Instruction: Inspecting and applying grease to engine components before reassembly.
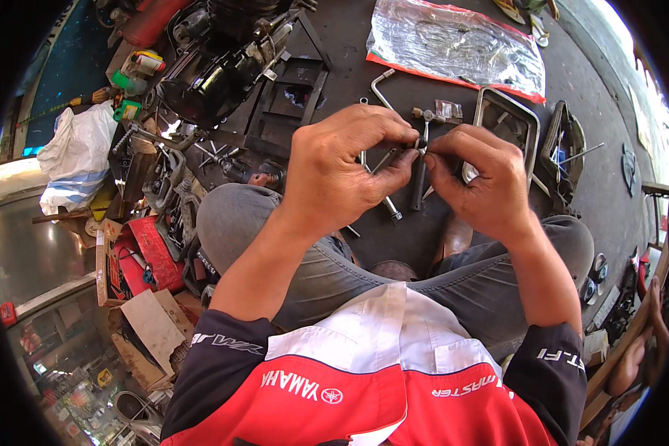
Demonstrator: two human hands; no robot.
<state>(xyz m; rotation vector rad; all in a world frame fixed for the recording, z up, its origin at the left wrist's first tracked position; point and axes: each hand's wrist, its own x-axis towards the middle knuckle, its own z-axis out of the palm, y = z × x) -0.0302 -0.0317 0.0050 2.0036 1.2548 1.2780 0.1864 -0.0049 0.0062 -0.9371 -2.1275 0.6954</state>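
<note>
Above the dark floor (598,97), the left hand (338,160) is pinching a small dark part (421,142) between thumb and forefinger; the right hand (490,169) is holding its fingertips narrow beside it, their grip being too small to tell. Beyond, a metal-rimmed tray (535,134) is lying near a red-edged plastic sheet (453,44).

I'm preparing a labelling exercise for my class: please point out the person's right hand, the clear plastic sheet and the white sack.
Right hand (490,172): head view, back of the hand.
Clear plastic sheet (456,50): head view, middle of its surface.
White sack (78,151): head view, its body above the blue stripes.
</note>
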